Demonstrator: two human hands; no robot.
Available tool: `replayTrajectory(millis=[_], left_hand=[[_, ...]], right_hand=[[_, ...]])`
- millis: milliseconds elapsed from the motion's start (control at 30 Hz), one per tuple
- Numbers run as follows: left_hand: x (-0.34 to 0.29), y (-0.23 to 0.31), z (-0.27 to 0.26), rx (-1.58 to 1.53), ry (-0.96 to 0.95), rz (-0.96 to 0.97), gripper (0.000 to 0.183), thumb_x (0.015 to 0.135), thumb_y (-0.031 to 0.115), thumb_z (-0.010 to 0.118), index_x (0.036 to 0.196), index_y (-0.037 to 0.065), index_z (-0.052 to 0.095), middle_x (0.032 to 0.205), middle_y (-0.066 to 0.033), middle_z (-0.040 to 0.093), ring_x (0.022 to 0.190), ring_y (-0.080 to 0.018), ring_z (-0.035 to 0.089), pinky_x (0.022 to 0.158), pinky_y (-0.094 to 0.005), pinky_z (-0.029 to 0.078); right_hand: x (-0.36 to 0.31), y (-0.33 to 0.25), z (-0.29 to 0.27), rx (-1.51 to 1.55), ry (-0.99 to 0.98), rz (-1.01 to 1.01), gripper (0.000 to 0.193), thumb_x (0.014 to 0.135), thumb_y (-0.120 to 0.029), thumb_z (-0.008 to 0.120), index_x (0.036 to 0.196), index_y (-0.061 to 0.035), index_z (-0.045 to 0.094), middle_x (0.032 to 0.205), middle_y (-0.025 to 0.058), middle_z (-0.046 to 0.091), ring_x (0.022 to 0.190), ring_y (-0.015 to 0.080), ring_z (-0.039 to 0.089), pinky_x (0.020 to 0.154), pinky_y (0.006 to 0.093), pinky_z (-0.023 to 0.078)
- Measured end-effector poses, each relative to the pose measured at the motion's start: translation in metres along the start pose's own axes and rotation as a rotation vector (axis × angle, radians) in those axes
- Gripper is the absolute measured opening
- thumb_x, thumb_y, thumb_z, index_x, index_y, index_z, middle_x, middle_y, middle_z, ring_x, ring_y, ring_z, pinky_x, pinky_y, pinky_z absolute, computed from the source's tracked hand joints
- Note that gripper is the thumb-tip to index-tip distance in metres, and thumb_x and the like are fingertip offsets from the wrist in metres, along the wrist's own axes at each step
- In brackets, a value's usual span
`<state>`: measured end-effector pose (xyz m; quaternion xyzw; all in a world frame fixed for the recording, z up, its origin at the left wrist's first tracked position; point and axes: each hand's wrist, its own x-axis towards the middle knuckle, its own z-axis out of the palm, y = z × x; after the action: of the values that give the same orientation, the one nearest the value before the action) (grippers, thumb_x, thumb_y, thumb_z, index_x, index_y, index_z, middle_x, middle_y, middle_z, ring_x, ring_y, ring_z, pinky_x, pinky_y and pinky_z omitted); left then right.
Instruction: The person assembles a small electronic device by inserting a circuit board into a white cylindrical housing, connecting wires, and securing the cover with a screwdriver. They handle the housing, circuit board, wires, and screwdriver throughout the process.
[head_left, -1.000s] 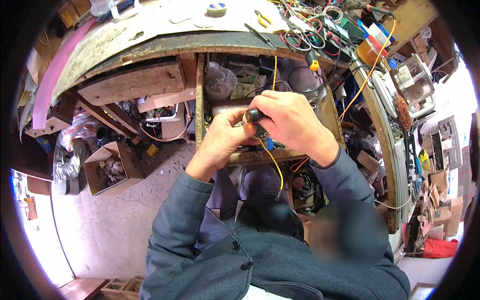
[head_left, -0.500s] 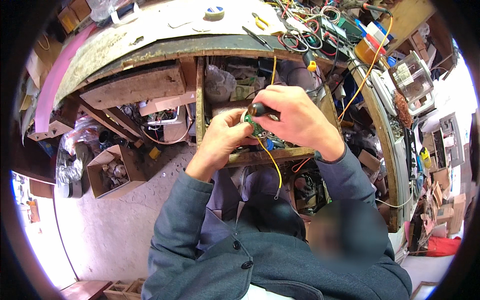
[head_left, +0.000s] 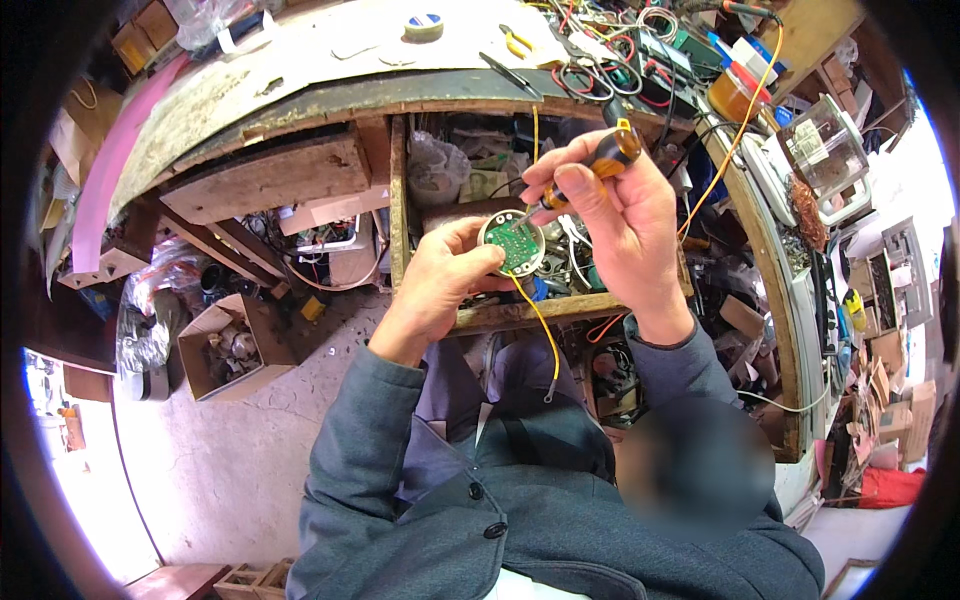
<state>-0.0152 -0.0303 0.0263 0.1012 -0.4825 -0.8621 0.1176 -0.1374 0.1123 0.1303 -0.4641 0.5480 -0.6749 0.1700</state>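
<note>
Between the thumb and fingers of my left hand [head_left: 447, 275] sits a round green circuit board [head_left: 513, 246] in a pale ring-shaped housing, its face turned up. A yellow wire [head_left: 541, 322] trails from the board's lower edge toward my lap and ends in a small metal lug. My right hand [head_left: 632, 225] is closed on a screwdriver [head_left: 608, 157] with a black and yellow handle. The screwdriver slants down to the left, and its tip is over the upper part of the board; whether it touches, I cannot tell.
Below my hands an open drawer [head_left: 550, 312] holds loose parts and pliers. On the bench [head_left: 330, 75] lie a tape roll [head_left: 424, 28], yellow-handled pliers [head_left: 518, 42], a black pen-like tool and tangled leads. A cardboard box [head_left: 236, 347] stands on the floor at left.
My right hand has tilted and opened outward, swinging the screwdriver handle up and to the right. The board's face, covered before, now shows. My left hand has stayed in place.
</note>
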Motion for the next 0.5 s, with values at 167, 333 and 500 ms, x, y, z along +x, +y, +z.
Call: replayTrajectory(millis=[167,333,500], left_hand=[[-0.001,0.001,0.0,0.015,0.01,-0.016,0.041,0.099,0.008,0.067,0.137,-0.005,0.063,0.121,-0.0111,0.072,0.103,-0.0203,0.074,0.088,-0.0396,0.068],[-0.001,0.001,0.001,0.02,0.005,-0.022,0.04,0.099,0.006,0.064,0.138,-0.005,0.063,0.123,-0.0113,0.071,0.106,-0.0204,0.073,0.089,-0.0401,0.068],[-0.001,-0.001,-0.001,0.016,-0.005,-0.019,0.04,0.1,0.006,0.064,0.138,-0.005,0.063,0.123,-0.011,0.071,0.106,-0.0198,0.073,0.089,-0.0402,0.068]], right_hand=[[0.0,0.007,0.008,0.05,-0.02,0.013,0.022,0.109,-0.019,0.067,0.116,0.0011,0.061,0.105,0.0084,0.072,0.095,0.0141,0.072,0.08,0.0284,0.064],[-0.001,0.01,0.01,0.025,-0.014,0.008,0.022,0.109,-0.019,0.067,0.115,0.001,0.061,0.104,0.0079,0.072,0.094,0.0134,0.072,0.079,0.0278,0.063],[0.0,0.014,0.011,0.027,-0.029,0.0,0.021,0.109,-0.019,0.067,0.115,0.0009,0.061,0.103,0.0076,0.071,0.094,0.0131,0.072,0.079,0.0276,0.063]])
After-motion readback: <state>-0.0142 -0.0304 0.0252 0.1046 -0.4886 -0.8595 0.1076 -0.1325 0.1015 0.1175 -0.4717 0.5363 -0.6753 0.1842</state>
